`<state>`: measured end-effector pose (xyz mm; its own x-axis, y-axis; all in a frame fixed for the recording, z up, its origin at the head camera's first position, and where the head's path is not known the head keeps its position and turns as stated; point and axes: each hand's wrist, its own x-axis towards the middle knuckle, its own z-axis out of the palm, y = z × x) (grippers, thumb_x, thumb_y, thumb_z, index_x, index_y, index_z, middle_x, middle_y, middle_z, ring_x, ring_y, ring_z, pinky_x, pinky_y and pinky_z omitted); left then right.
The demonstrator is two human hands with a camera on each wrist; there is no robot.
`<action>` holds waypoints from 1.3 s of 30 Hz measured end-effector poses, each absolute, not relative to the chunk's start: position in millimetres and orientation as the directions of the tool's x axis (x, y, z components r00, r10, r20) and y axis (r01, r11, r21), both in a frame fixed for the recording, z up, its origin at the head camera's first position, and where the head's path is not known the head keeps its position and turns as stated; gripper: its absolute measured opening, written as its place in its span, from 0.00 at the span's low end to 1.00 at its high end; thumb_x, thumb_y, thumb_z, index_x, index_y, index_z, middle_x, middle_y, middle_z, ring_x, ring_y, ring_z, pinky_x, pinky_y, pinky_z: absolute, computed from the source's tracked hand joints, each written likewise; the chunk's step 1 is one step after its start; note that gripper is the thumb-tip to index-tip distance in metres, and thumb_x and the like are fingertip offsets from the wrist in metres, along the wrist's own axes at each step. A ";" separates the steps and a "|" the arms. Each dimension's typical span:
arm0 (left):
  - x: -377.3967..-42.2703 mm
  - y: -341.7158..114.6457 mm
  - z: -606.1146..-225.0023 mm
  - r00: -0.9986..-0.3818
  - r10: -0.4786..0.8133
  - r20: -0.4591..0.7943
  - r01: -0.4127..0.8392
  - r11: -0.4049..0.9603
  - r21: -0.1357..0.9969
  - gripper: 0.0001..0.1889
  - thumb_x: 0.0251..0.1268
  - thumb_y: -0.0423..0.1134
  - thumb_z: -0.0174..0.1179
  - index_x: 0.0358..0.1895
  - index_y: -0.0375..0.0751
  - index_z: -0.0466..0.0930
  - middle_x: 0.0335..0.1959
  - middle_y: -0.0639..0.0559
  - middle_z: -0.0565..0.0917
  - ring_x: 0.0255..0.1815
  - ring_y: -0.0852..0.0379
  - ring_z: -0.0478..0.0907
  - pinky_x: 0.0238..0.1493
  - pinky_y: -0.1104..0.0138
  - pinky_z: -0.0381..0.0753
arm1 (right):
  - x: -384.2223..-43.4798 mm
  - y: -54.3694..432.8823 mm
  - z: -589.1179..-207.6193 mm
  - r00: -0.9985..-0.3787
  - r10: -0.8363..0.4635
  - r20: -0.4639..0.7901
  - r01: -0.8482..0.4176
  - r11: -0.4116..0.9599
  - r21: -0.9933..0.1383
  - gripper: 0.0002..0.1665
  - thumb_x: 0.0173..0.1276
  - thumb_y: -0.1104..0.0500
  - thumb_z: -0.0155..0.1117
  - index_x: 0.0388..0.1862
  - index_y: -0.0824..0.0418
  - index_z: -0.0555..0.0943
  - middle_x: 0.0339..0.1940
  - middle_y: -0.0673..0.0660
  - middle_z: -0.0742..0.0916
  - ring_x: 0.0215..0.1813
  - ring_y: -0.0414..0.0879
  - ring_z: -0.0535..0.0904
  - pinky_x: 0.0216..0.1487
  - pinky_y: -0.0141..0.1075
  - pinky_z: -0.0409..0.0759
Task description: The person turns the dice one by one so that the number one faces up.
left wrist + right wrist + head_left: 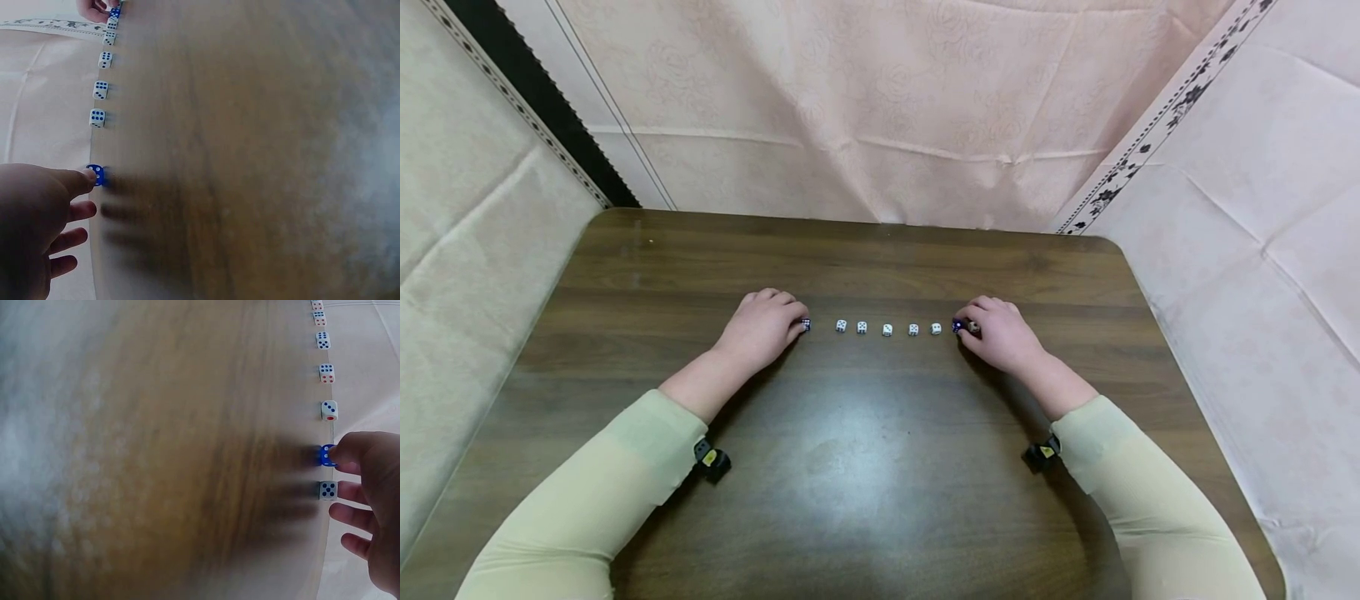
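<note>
Along the bench, five white dice in a left-to-right row

Nearest us, pale sleeves come up from the lower corners, a small black device at the left wrist and another at the right. Past the cuffs, our left hand pinches a blue die with thumb and finger, its other fingers loose. Our right hand pinches a second blue die likewise. Just beside that one, on its outer side, the right wrist view shows a sixth white die close by our remaining fingers; we cannot tell whether they touch it.

Between the two blue dice, roughly level with both hands, stand the five white ones, spaced apart, the row's long axis running from hand to hand. They lie to the right of our left hand and to the left of our right hand. Our right hand is the nearer: its blue die sits close to the row's end, while a wider gap parts our left hand's die from the first white one.

Farther off runs the bench's far edge, and behind it hangs a pinkish patterned cloth, with whitish cloth at either side.
</note>
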<state>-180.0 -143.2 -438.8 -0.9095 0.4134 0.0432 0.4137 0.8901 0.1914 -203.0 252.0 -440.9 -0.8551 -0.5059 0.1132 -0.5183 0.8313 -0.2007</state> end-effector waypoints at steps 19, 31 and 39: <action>-179.5 -143.9 -439.2 -0.913 0.405 0.048 0.405 0.885 0.231 0.11 0.72 0.44 0.60 0.50 0.45 0.84 0.54 0.45 0.80 0.62 0.40 0.71 0.64 0.46 0.66 | -201.6 237.0 -438.0 -0.839 -0.530 0.124 -0.544 0.813 -0.209 0.15 0.67 0.53 0.66 0.49 0.59 0.84 0.49 0.57 0.83 0.54 0.55 0.78 0.58 0.55 0.70; -180.0 -144.0 -438.8 -0.915 0.401 0.041 0.400 0.887 0.230 0.11 0.73 0.44 0.59 0.51 0.45 0.84 0.54 0.45 0.80 0.61 0.41 0.71 0.64 0.47 0.65 | -201.2 233.9 -437.1 -0.825 -0.548 0.138 -0.565 0.802 -0.194 0.13 0.67 0.53 0.67 0.47 0.57 0.85 0.48 0.56 0.84 0.51 0.54 0.78 0.55 0.54 0.71; -178.5 -144.0 -437.8 -0.912 0.407 0.049 0.407 0.886 0.224 0.10 0.73 0.44 0.59 0.50 0.45 0.84 0.54 0.45 0.80 0.61 0.40 0.71 0.64 0.46 0.66 | -201.3 228.6 -438.7 -0.834 -0.539 0.117 -0.552 0.816 -0.173 0.12 0.68 0.52 0.67 0.47 0.55 0.85 0.49 0.55 0.83 0.52 0.54 0.77 0.57 0.54 0.70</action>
<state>-178.5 -144.0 -437.8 -0.9123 0.4066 0.0488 0.4067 0.8858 0.2235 -201.3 228.6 -438.7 -0.8340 -0.5391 0.1175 -0.5518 0.8158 -0.1734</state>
